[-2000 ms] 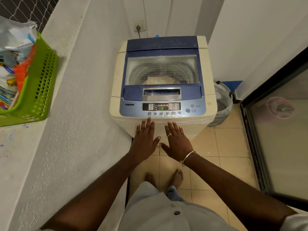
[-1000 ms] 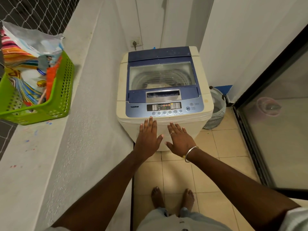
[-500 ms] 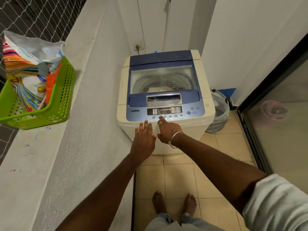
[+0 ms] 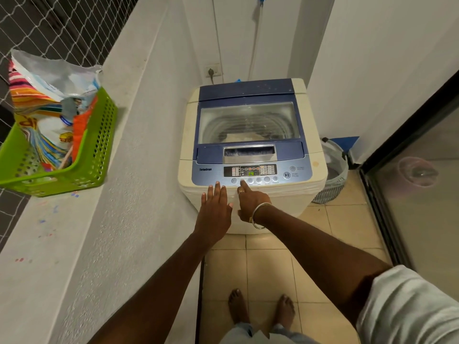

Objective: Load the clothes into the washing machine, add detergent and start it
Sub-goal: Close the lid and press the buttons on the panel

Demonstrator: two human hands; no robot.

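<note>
Washing machine at my 12 o'clock, lid down over the clothes: my left hand lies flat and empty on its front edge, while my right hand, empty, has its index finger out on a panel button. I'd press once, read the display, then go for the start button at 3 o'clock.

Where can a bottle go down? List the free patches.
Free: the ledge nearer than the green basket, and the washing machine lid. Crowded: the control panel, where the right hand presses and the left hand rests alongside.

Left hand flat, right hand pointing
</note>
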